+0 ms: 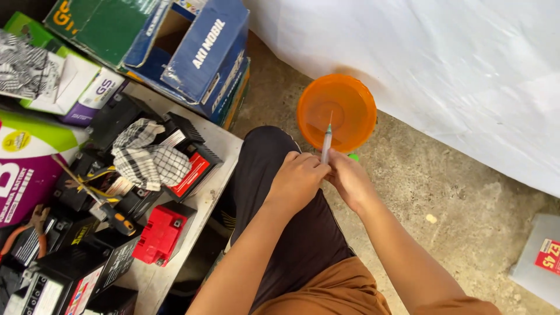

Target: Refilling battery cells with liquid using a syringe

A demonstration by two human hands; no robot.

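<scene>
I note both hands joined above the knee. My left hand [296,175] is closed on the base of a syringe [326,144]; my right hand [349,175] grips the same base from the other side, fingers curled. The syringe points away from the hands, its tip over an orange bowl [350,99] just beyond the knuckles, on concrete. Left of the left hand, a checked cloth [149,154] lies on black batteries [125,119], near a red battery [162,233]. White sheet [437,64] beyond the right hand.
</scene>
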